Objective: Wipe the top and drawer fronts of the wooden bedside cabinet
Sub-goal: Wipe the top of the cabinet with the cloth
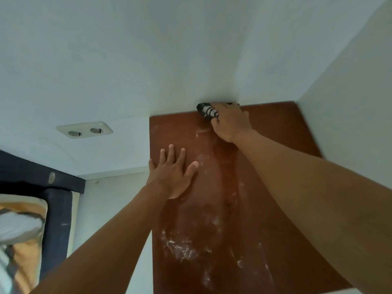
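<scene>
The wooden bedside cabinet [265, 187] stands in a corner, its reddish-brown top filling the lower middle and right of the view, its far edge against a white wall [148, 49] and its right side close to another white wall. Whitish streaks and smears [180, 247] run across the top, thickest near the front. The right hand [231, 124] reaches to the far edge, where its fingers [216, 118] curl closed around a bunched black cloth with pale stripes [206, 111], pressing it against the top right where the wood meets the wall. The left hand [172, 175] lies flat on the top near its left edge, palm down, fingers spread wide and holding nothing. On the wall to the left of the cabinet sits a cream double socket [84, 129]. At lower left, a dark padded headboard [31, 172] and patterned bedding [21, 230] show. The drawer fronts are out of view.
</scene>
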